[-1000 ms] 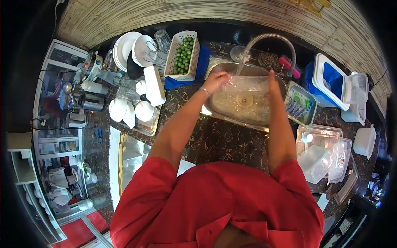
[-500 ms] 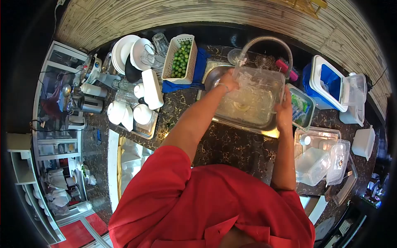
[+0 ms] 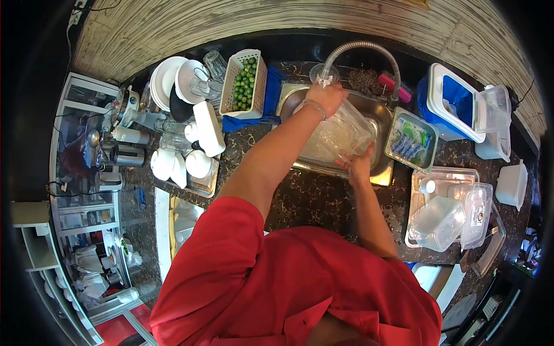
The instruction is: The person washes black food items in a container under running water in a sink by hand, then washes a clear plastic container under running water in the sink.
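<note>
One clear plastic container (image 3: pixel 341 131), over the sink (image 3: pixel 370 108), slanted relative to the rim. Position within the basin presumably confines drips; whether its underside touches the bottom cannot be told.

Left hand (image 3: pixel 326 99): back upward at the container's upper end, just beneath the spout of the flexible faucet (image 3: pixel 354 45). Fingertips partly hidden; cannot tell whether the grip is closed. Placement there probably steadies the end nearest the spout.

Right hand (image 3: pixel 359 166): fingers spread wide at the lower side, apparently touching the wall without closing on it. Likely a counter-support, opposing the left hand across the container's length.

Surroundings: pink brush (image 3: pixel 396 87) and scouring mesh (image 3: pixel 362 79) behind the sink, within easy reach. Just right of it, a metal pan (image 3: pixel 428 159) holds a green-and-blue packet (image 3: pixel 407 144). On the left, a basket (image 3: pixel 260 86) contains small green fruit (image 3: pixel 244 86), beside a blue cloth (image 3: pixel 273 97), perhaps laid to catch wet. Farther right, a tray (image 3: pixel 411 224) bears more clear containers (image 3: pixel 440 222), perhaps so runoff collects there.
</note>
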A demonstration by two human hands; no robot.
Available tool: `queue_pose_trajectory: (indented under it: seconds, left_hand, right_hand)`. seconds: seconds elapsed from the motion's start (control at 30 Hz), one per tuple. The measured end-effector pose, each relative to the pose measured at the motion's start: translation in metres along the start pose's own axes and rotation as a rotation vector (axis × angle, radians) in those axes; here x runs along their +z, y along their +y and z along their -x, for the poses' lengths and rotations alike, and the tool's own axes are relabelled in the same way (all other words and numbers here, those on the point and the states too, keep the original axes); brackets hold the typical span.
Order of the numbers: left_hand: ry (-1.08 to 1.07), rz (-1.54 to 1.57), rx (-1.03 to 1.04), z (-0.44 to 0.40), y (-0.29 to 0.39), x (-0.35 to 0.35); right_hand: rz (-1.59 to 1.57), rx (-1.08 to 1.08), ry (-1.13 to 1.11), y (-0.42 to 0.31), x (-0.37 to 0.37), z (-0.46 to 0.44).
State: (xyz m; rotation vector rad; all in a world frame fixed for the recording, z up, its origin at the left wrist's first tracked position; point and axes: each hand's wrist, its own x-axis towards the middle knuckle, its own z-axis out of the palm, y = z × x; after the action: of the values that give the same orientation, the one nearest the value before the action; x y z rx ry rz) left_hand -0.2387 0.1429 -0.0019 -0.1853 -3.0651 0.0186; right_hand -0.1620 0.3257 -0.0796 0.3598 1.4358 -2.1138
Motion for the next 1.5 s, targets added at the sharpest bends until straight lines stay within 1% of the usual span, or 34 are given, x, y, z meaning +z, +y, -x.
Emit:
queue_pose_trajectory:
  seconds: [0.1,0.17,0.2,0.23,0.27,0.3,0.33,0.37,0.4,0.43,0.47,0.5,0.53,0.57,0.6,0.63,0.67,0.73,0.77,0.8,0.87,0.93,0.97,1.0,1.03,1.07,1.13,1.2,1.23,1.3,1.33,1.4,1.43,1.5]
  left_hand:
    - [0.016,-0.097,0.102,0.006,-0.009,0.004]
    - [0.031,-0.124,0.169,0.007,-0.021,0.003]
    - [-0.094,-0.091,0.054,0.005,-0.027,0.000]
    - [-0.220,-0.058,-0.060,0.006,-0.031,-0.003]
    - [-0.222,-0.056,-0.059,0.007,-0.034,-0.010]
    - [-0.255,0.060,-0.180,0.007,-0.036,-0.020]
    - [-0.289,0.176,-0.298,0.008,-0.038,-0.027]
    - [-0.289,0.173,-0.291,0.010,-0.040,-0.031]
    - [-0.245,0.327,-0.323,0.015,-0.042,-0.035]
    - [-0.202,0.483,-0.356,0.019,-0.041,-0.037]
    - [-0.204,0.480,-0.354,0.026,-0.042,-0.029]
    - [0.146,0.510,-0.310,0.039,-0.046,-0.008]
    - [0.496,0.529,-0.258,0.052,-0.049,0.012]
    - [0.495,0.527,-0.257,0.065,-0.049,0.028]
    - [0.555,0.462,-0.370,0.076,-0.048,0.043]
    - [0.614,0.399,-0.486,0.084,-0.050,0.059]
    - [0.616,0.404,-0.489,0.087,-0.052,0.082]
    - [0.360,1.101,-1.022,0.086,-0.048,0.121]
    - [0.361,1.112,-1.025,0.084,-0.040,0.123]
    - [0.230,1.049,-0.838,0.082,-0.031,0.121]
    - [0.058,1.087,-0.700,0.068,-0.017,0.119]
    - [-0.038,1.075,-0.746,0.046,-0.010,0.124]
    - [-0.089,0.952,-0.753,0.038,-0.009,0.128]
    - [0.038,0.851,-0.596,0.034,-0.009,0.125]
    - [-0.079,1.173,-0.819,0.035,0.001,0.073]
    - [-0.038,1.146,-0.868,0.037,-0.008,0.072]
    - [-0.196,1.599,-0.799,0.041,-0.029,0.076]
    - [-0.308,1.595,-0.664,0.055,-0.056,0.059]
    - [-0.277,1.585,-0.702,0.066,-0.065,0.042]
    - [-0.560,1.499,-0.736,0.080,-0.077,0.001]
    - [-0.537,1.496,-0.761,0.084,-0.079,-0.013]
    - [-0.427,1.224,-0.763,0.088,-0.075,-0.034]
    - [-0.372,1.190,-0.769,0.091,-0.070,-0.045]
    - [-0.214,1.010,-0.747,0.092,-0.064,-0.030]
  right_hand:
    - [-0.040,0.025,-0.004,0.016,0.001,-0.004]
    - [-0.020,-0.030,-0.158,0.021,0.004,-0.006]
    - [-0.018,-0.026,-0.157,0.020,0.006,-0.008]
    - [-0.022,0.057,-0.177,0.020,0.009,-0.011]
    - [-0.026,0.137,-0.197,0.019,0.012,-0.014]
    - [-0.028,0.137,-0.196,0.025,0.009,-0.027]
    - [-0.051,0.248,-0.188,0.035,0.002,-0.044]
    - [-0.078,0.356,-0.180,0.041,-0.001,-0.058]
    - [-0.085,0.352,-0.177,0.041,0.000,-0.066]
    - [-0.156,0.298,-0.134,0.041,0.001,-0.072]
    - [-0.225,0.246,-0.094,0.040,0.004,-0.078]
    - [-0.227,0.248,-0.096,0.035,0.007,-0.082]
    - [-0.182,0.086,-0.083,0.026,0.012,-0.084]
    - [-0.135,-0.077,-0.067,0.020,0.015,-0.088]
    - [-0.136,-0.079,-0.068,0.018,0.013,-0.100]
    - [-0.008,-0.337,-0.060,0.019,0.006,-0.115]
    - [0.125,-0.594,-0.051,0.019,0.002,-0.123]
    - [0.214,-0.618,0.017,-0.022,0.023,-0.079]
    - [0.293,-0.643,0.085,-0.049,0.032,-0.053]
    - [0.304,-0.647,0.083,-0.068,0.031,-0.038]
    - [0.598,-0.616,0.084,-0.094,0.025,-0.011]
    - [0.849,-0.646,0.080,-0.106,0.017,0.013]
    - [0.953,-0.671,0.064,-0.112,0.017,0.028]
    - [1.019,-0.713,0.022,-0.117,0.022,0.042]
    - [1.005,-0.641,0.032,-0.114,0.022,0.048]
    - [0.877,-0.523,0.030,-0.112,0.026,0.052]
    - [0.507,-0.236,0.048,-0.108,0.035,0.060]
    - [0.280,-0.164,0.051,-0.081,0.015,0.030]
    - [0.282,-0.150,0.010,-0.068,0.008,0.013]
    - [0.003,0.049,-0.039,-0.042,-0.002,-0.023]
    - [0.007,0.060,-0.066,-0.026,-0.007,-0.047]
    - [0.188,0.085,-0.149,0.011,-0.013,-0.096]
    - [0.332,0.091,-0.044,0.029,-0.010,-0.117]
    - [0.865,-0.263,-0.209,0.067,-0.032,-0.221]
